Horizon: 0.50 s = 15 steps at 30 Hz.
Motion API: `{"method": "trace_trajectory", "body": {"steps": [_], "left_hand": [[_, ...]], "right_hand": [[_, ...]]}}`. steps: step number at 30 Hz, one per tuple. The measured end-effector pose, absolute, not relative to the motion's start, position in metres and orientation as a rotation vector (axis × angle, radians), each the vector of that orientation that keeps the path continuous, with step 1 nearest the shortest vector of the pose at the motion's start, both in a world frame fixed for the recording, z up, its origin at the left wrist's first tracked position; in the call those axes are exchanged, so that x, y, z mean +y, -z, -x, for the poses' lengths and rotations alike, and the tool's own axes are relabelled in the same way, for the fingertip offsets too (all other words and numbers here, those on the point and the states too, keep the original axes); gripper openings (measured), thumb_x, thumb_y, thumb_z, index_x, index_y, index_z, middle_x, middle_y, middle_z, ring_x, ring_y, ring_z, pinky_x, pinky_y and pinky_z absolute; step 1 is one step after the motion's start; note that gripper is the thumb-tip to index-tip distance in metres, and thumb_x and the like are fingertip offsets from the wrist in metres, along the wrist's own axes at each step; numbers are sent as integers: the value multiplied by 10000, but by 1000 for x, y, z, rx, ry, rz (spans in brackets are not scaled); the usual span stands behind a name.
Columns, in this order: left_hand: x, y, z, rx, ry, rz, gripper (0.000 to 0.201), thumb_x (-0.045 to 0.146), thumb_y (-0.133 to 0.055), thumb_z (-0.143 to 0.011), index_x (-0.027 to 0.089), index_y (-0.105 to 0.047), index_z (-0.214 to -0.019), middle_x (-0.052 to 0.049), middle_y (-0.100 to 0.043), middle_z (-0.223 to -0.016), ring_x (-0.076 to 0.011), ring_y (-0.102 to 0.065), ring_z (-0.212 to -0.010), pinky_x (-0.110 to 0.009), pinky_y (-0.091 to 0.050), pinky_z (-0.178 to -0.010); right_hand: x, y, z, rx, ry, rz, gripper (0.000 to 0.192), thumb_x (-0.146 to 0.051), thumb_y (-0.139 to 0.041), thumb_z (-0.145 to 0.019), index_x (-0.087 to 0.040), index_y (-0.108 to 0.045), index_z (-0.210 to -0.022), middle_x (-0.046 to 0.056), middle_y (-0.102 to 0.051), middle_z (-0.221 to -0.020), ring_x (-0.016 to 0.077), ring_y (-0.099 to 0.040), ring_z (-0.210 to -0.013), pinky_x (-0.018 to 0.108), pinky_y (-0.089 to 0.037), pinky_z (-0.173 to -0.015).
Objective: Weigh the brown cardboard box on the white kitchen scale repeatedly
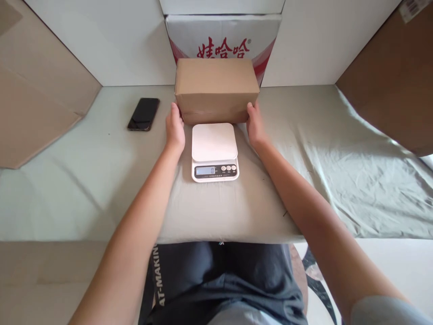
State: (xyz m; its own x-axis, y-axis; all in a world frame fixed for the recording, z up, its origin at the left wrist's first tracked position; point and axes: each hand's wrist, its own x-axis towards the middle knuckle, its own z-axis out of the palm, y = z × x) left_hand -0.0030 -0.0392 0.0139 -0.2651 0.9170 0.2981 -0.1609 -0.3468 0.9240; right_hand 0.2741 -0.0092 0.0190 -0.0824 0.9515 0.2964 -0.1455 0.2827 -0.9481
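Left hand (175, 128) & right hand (255, 127): fingers pressed flat vs the two ends of the brown box (216, 88), clamping it between the palms, not curled round anything. Box sits on the cloth-covered table (84, 180), just behind the white scale (214, 151), touching or nearly so; can't tell if it's lifted yet. Scale pan bare, display reads 0, so nothing weighed so far; box not yet on the pan. Phone (144, 113) lies well to the left. Red-printed carton (223, 40) stands behind the box.
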Motion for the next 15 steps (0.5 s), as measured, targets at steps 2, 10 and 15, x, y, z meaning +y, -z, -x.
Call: {"method": "trace_trajectory", "body": {"steps": [2, 10, 15], "left_hand": [[-58, -26, 2, 1036, -1750, -1204, 803, 1012, -664, -840, 276, -791, -1137, -125, -774, -1509, -347, -586, -1625, -474, -485, -1356], [-117, -85, -8, 1030, -1766, -1409, 906, 1012, -393, -983, 211, -746, -1220, -141, -735, -1525, -334, -566, -1637, -480, -431, -1389], [-144, -106, -11, 1070, -1804, -1409, 955, 1001, -297, -1003, 195, -723, -1286, -153, -709, -1529, -332, -555, -1642, -434, -389, -1411]], "right_hand": [[-30, -29, -284, -1381, -1096, 812, 649, -761, -592, -977, -387, -603, -1507, -65, -521, -1818, 252, -306, -1813, 493, -210, -1553], [-87, -65, -281, -1580, -892, 855, 888, -981, -397, -948, -495, -399, -1691, -64, -485, -1816, 296, -279, -1826, 536, -289, -1537], [-114, -87, -282, -1676, -846, 875, 991, -1055, -399, -907, -503, -342, -1729, -40, -474, -1835, 345, -188, -1851, 575, -264, -1543]]}}
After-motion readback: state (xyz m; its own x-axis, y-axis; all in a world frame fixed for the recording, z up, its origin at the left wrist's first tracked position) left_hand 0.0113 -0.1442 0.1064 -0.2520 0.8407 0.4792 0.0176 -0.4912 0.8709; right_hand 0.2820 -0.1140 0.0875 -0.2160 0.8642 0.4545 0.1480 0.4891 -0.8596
